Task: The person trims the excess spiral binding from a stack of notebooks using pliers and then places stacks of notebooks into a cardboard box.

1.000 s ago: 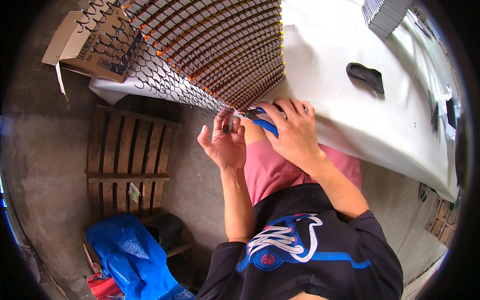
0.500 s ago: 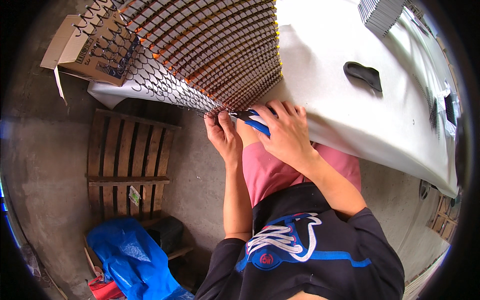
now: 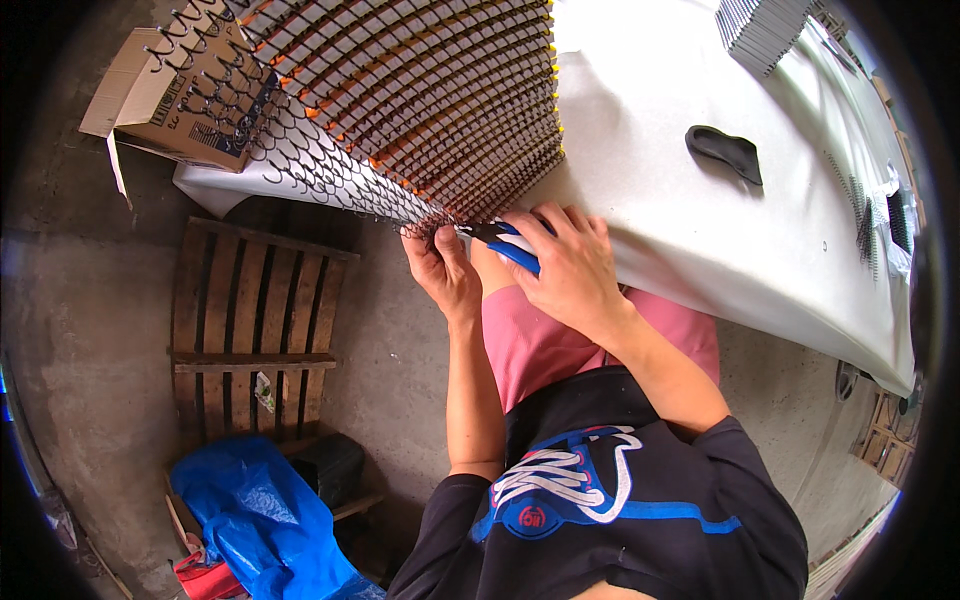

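Observation:
A dark wire mesh (image 3: 430,110) with orange and yellow strands lies over the white-covered table, its lower corner hanging at the near edge. My left hand (image 3: 442,268) pinches that corner between thumb and fingers. Blue-handled pliers (image 3: 512,250) are in my right hand (image 3: 575,255), whose fingers wrap round the grips. The dark jaws reach the mesh right beside my left thumb; the exact spot they touch is too small to make out. Along the mesh's left side, loose hooked wire ends (image 3: 300,160) stick out.
An open cardboard box (image 3: 170,110) stands at the table's left end. On the white table cover (image 3: 640,150) lie a black sole-shaped piece (image 3: 725,152) and a stack of grey strips (image 3: 760,30). A wooden pallet (image 3: 255,315) and a blue plastic sheet (image 3: 265,510) are at the left.
Both hands have shifted very slightly left with the pliers still at the mesh corner. Otherwise the scene looks the same.

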The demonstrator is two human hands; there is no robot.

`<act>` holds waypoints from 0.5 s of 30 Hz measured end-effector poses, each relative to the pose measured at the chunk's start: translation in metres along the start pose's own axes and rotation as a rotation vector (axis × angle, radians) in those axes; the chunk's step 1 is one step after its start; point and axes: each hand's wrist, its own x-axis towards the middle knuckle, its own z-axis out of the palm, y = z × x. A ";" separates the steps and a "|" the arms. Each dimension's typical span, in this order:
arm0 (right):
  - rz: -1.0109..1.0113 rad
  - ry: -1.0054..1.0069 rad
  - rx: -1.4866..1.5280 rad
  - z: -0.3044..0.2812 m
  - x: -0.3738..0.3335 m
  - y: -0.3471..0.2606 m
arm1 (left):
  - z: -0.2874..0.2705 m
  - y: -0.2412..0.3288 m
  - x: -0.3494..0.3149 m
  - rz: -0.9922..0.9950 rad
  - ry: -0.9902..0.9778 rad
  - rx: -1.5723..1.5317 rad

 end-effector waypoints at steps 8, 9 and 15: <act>0.021 -0.018 0.141 0.018 0.001 0.010 | 0.012 0.006 0.001 0.002 0.066 -0.032; 0.053 -0.059 0.148 0.018 0.000 0.011 | 0.014 0.009 0.000 -0.005 0.064 -0.027; -0.046 0.010 0.014 0.007 -0.009 0.016 | 0.004 0.010 -0.008 -0.079 0.018 -0.153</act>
